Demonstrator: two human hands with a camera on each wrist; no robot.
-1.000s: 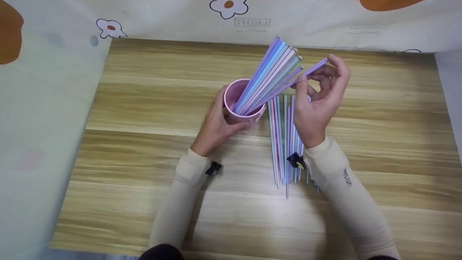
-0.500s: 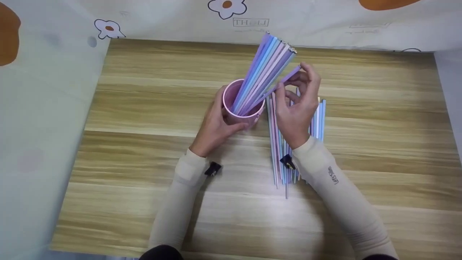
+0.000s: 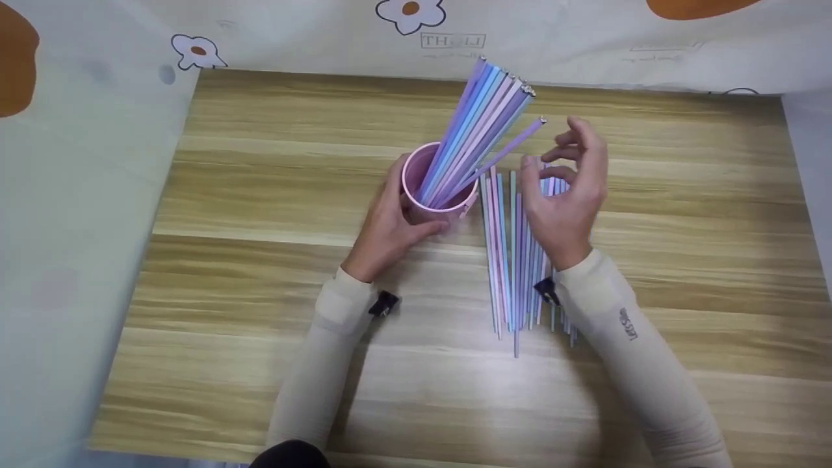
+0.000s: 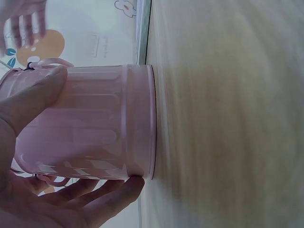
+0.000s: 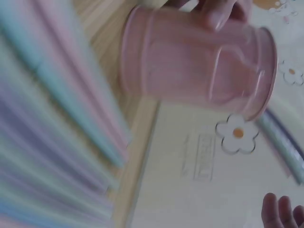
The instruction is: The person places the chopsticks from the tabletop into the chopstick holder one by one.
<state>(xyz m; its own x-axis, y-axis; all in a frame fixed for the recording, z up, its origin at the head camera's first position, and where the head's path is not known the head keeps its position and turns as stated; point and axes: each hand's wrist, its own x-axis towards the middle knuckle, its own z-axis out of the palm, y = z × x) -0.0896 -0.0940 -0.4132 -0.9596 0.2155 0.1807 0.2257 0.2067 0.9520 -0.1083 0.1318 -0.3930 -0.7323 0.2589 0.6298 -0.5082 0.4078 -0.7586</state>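
Observation:
My left hand (image 3: 390,227) holds a pink bucket (image 4: 90,123) with ribbed sides and small side handles. Its thumb lies along one side and the fingers reach around the other; the base is right at the tabletop. Several slim pastel sticks like straws (image 3: 478,133) lean to the right out of the bucket (image 3: 422,159). One purple stick (image 3: 513,144) leans further out, apart from the rest. To the right of that stick, my right hand (image 3: 569,195) is in the air with fingers bent and apart, holding nothing. It overlaps the loose sticks below in the head view.
Several loose pastel sticks (image 3: 497,260) lie side by side on the wood-grain table (image 3: 260,195), right of the bucket. A pale flower-print sheet (image 3: 312,39) borders the table at the back and left. A black clip (image 3: 383,303) sits at the left cuff.
The purple stick moved left toward the bundle with my right hand, which then let it go and drew back right. Sticks in the bucket shifted slightly left. My left hand stayed in place.

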